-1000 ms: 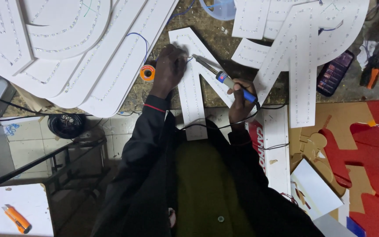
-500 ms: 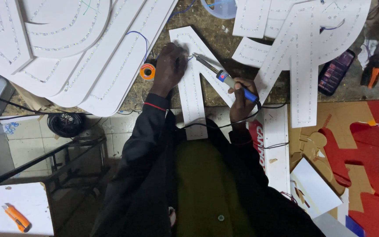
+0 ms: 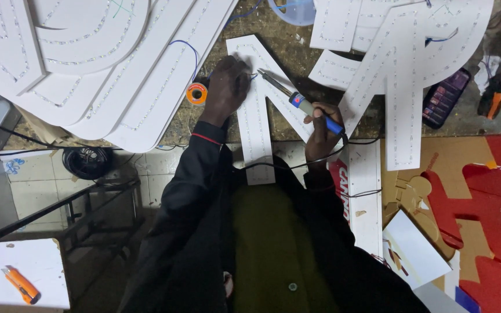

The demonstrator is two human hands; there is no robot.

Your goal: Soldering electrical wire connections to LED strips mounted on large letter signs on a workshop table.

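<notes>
Soldering step on white letter panel [image 3: 256,124]: right hand [image 3: 323,124] closed on soldering iron [image 3: 297,101], tip aimed at 10 o'clock. Left hand [image 3: 227,87] pressed on panel, pinching blue wire [image 3: 253,75]; solder spool [image 3: 196,93] at its 9 o'clock. Steady tip contact judged necessary.

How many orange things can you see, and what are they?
Orange solder spool near the left hand: 1
Orange utility knife on the white board: 1
Orange-handled pliers at the bench's right: 1
Total: 3
</notes>
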